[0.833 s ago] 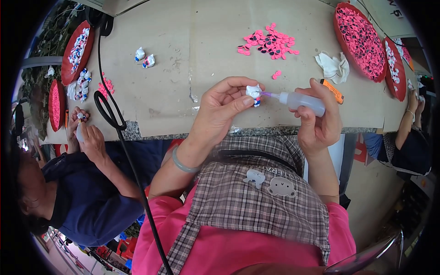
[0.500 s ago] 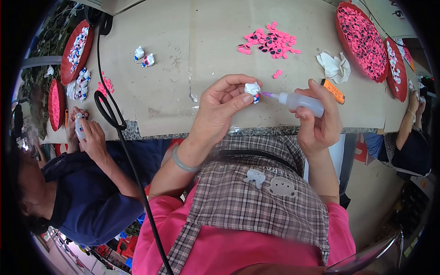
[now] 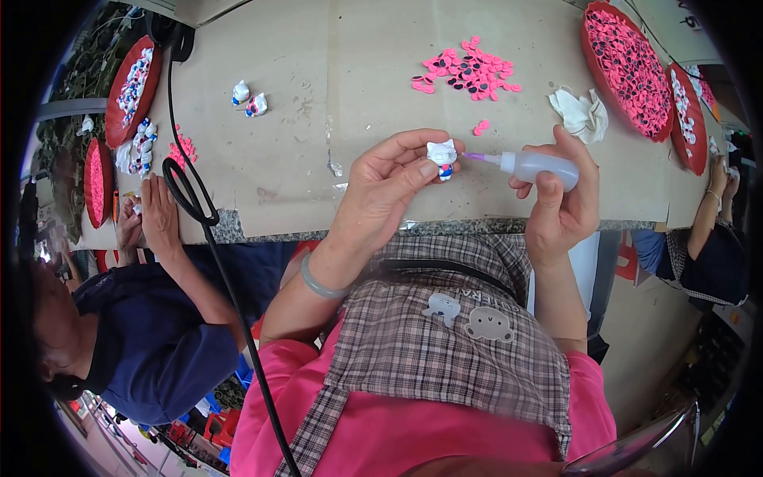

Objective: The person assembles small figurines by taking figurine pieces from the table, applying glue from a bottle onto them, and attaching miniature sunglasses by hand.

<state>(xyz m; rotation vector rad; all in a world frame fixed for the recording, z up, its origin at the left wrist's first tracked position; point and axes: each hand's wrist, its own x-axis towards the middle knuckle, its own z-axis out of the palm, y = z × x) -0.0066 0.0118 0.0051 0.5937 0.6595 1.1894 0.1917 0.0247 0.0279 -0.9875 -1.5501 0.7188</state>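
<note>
Between the thumb and fingers of my left hand (image 3: 391,179) is a small white cat figurine (image 3: 442,157) with a blue and red body, held upright above the table's near edge. My right hand (image 3: 566,187) grips a translucent squeeze bottle (image 3: 542,169). Its purple-tinted nozzle (image 3: 480,158) points left at the figurine, with the tip close beside the figurine's head; whether it touches I cannot tell. Beyond my hands lies a loose pile of small pink and black pieces (image 3: 470,71), with a few pink pieces (image 3: 481,127) nearer to me.
Two more figurines (image 3: 250,100) lie at the left. A crumpled white cloth (image 3: 580,115) is right of the pile, near a red tray (image 3: 592,48) heaped with pink pieces. A black cable (image 3: 213,230) hangs down at left, beside a co-worker's hands (image 3: 155,215).
The bottle has drawn back slightly to the right, away from the figurine's body. The figurine has turned a little and shows more of its front. An orange box by my right hand is now out of sight.
</note>
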